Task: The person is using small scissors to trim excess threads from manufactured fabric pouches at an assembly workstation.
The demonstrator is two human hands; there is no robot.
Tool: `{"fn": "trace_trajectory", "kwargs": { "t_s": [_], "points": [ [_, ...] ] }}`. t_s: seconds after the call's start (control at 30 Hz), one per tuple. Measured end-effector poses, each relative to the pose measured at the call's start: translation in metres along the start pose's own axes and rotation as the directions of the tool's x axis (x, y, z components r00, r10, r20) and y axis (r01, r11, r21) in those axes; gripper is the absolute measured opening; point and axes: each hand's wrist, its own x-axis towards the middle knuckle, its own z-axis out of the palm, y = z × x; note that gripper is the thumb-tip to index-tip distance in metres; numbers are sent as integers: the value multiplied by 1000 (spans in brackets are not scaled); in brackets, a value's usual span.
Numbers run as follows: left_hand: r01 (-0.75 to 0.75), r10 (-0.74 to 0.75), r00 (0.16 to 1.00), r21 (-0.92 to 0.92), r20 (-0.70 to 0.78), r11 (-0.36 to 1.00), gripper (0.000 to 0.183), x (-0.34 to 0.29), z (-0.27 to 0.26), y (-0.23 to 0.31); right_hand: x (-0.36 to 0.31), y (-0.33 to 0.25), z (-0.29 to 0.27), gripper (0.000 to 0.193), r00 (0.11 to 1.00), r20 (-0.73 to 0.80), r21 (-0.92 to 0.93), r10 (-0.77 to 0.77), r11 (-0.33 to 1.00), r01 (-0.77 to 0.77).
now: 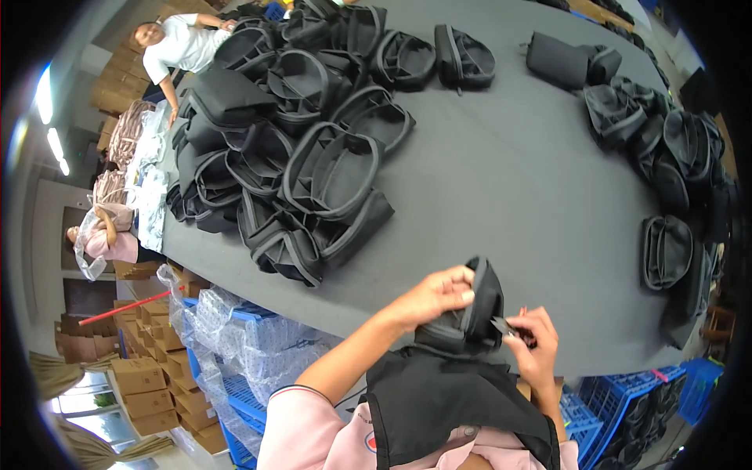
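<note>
Close to my body at the table's near edge, my left hand (439,296) grips a black fabric case (487,296) by its raised rim, thumb and fingers closed on it. The case stands open, its lower part near my black apron (439,399). On its right side, my right hand (535,341) is closed around small metal thread snips (500,323). Their pointed blades reach to the edge of the case. Whether a thread lies between the blades is too small to tell.
A large heap of open black cases (333,172) covers the table's left part. More black cases (666,251) lie along the right side. Blue crates (247,399) with bubble wrap stand below the left edge. A person in white (184,47) leans at the far left; another handles clear plastic.
</note>
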Motion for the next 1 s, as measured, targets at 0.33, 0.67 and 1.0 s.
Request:
{"fn": "trace_trajectory", "kwargs": {
  "t_s": [0.33,0.67,1.0],
  "points": [
    [-121,88,982,-195,-168,973,3,-5,-4,20,0,6,8,19,958,-89,468,273,860,-201],
    [-344,730,421,650,-539,678,30,-108,16,107,-4,25,11,17,926,-52,495,375,815,-302],
    [497,984,-77,862,159,-100,16,-174,-13,173,5,15,21,20,908,63,483,414,784,-391]
  ]
}}
